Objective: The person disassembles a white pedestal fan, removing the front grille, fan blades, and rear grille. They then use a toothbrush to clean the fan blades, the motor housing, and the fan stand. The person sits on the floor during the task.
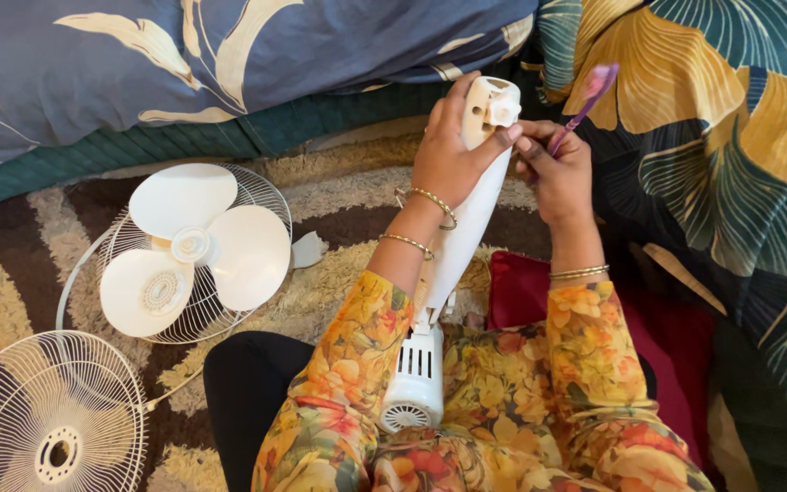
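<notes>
Head view, read from left to right with the white fan body [466, 228] as the landmark: far to its lower left a round wire grille [47, 415] lies flat on the patterned rug [11, 264], and just above that, left of the fan body, a second grille [229, 314] carries the white three-bladed propeller [195, 246] resting in it. The fan body itself runs diagonally, its vented motor end [414, 383] low against the person's lap and its slim stand end raised toward the blue floral bedding [229, 55]. The left hand [448, 155] reaches up along it, wrist bent back, fingers wrapped over the upper end and gripping it firmly. Immediately right of the fan body, the right hand [559, 175] is raised with forearm upright, fingers pinched around a purple toothbrush [585, 100], whose handle slants up and away to the right while its lower end meets the top of the fan body.
</notes>
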